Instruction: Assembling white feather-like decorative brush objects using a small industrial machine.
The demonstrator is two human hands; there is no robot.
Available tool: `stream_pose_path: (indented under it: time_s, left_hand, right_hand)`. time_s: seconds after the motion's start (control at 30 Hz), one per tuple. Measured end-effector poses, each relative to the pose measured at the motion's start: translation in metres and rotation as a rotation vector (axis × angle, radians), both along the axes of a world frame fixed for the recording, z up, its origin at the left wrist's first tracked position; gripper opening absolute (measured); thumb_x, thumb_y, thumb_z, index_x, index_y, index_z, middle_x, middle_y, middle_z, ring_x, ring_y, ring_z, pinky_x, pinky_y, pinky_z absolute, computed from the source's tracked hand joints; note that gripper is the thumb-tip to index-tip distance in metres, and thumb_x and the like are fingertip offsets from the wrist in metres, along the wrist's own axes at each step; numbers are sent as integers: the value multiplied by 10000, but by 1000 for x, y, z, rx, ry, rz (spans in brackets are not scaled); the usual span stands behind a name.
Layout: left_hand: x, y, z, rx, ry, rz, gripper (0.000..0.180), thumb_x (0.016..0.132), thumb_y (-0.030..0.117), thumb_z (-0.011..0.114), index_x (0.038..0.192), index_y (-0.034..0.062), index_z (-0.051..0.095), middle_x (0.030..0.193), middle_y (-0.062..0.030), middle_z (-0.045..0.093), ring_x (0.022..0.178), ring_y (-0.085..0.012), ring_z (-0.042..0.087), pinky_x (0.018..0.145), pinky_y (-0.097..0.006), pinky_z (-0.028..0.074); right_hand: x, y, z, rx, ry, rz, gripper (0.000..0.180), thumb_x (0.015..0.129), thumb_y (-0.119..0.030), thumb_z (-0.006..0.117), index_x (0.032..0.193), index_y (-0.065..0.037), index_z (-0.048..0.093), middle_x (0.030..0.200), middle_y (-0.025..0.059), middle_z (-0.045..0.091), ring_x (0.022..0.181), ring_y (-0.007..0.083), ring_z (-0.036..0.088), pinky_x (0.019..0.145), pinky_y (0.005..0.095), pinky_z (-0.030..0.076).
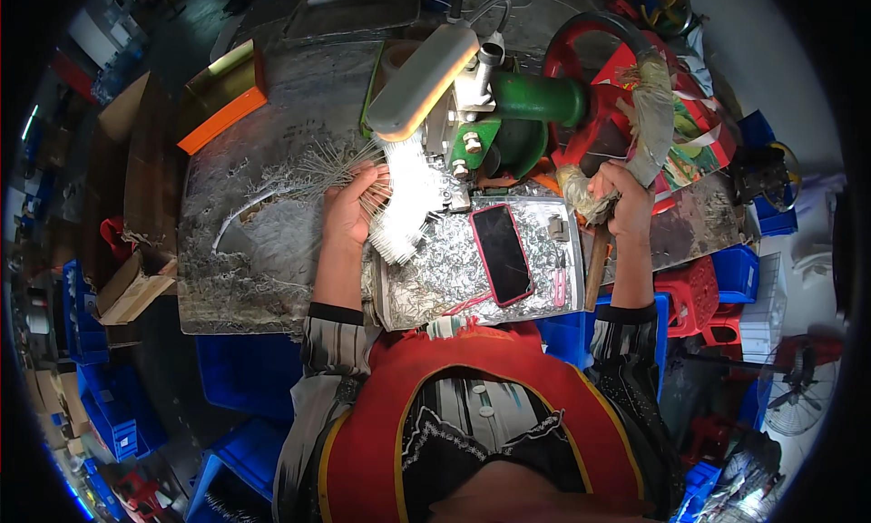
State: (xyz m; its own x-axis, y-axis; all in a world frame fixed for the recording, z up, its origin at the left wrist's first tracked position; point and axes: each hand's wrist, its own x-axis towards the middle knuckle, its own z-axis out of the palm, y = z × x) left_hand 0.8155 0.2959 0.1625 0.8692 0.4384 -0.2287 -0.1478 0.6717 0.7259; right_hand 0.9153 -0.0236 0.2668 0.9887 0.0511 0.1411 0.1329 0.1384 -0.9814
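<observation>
My left hand (pixel 349 207) is closed around several thin, stiff wire-like strands (pixel 331 167), which fan out to the left. It is beside the brightly lit working end of a green hand press (pixel 535 99); glare hides detail there, where more pale strands (pixel 399 228) show. My right hand (pixel 626 196) grips the cloth-wrapped handle (pixel 585 199) of the press's red handwheel (pixel 564 56). Over the press head hangs a long lamp (pixel 425 80). A phone in a red case (pixel 502 254) lies on the foil-covered surface between my hands.
A small pink-handled tool (pixel 560 287) lies right of the phone. An orange tray (pixel 222 101) and an open cardboard box (pixel 136 178) stand at left. Blue bins (pixel 249 373) sit below the table edge. Red stools (pixel 689 296) and a fan (pixel 800 391) are at right.
</observation>
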Motion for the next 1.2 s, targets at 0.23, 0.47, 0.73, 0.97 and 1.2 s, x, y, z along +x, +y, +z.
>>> stream_pose_path:
  time_s: [0.23, 0.47, 0.73, 0.97, 1.2]
  left_hand:
    - [5, -4, 3, 87, 34, -12, 167, 745, 10, 602, 904, -21, 563, 849, -153, 626, 714, -164, 611, 594, -248, 500]
    - [0, -5, 8, 155, 60, -72, 256, 745, -11, 578, 995, -22, 525, 904, -139, 622, 769, -163, 608, 641, -242, 491]
    - [0, -9, 3, 111, -13, -88, 247, 752, -35, 558, 996, -42, 517, 936, -164, 608, 794, -175, 607, 659, -241, 491]
    - [1, -8, 2, 73, -31, -79, 233, 761, -45, 550, 990, -50, 503, 943, -184, 598, 784, -188, 612, 664, -263, 524]
    - [8, -10, 0, 75, -1, 28, 250, 740, -53, 570, 981, -59, 505, 925, -199, 599, 784, -200, 612, 667, -273, 522]
  right_hand:
    - [13, -13, 7, -66, 85, 81, 234, 727, -78, 523, 516, -40, 428, 477, 76, 420, 449, 187, 453, 540, 320, 422]
    - [18, -12, 40, -64, 114, 204, 173, 677, -96, 592, 546, -11, 517, 460, 60, 460, 426, 183, 504, 445, 287, 391]
    - [17, -13, 31, -40, 115, 149, 150, 668, -87, 595, 566, -4, 524, 474, 64, 471, 425, 184, 504, 439, 287, 391]
    - [-2, 2, -12, 90, -177, -95, 122, 685, -64, 587, 611, 15, 530, 546, 71, 520, 468, 147, 509, 457, 270, 399]
    - [7, -1, -40, -84, -334, 10, 185, 726, -35, 488, 549, -13, 439, 478, 74, 416, 466, 174, 442, 560, 319, 419]
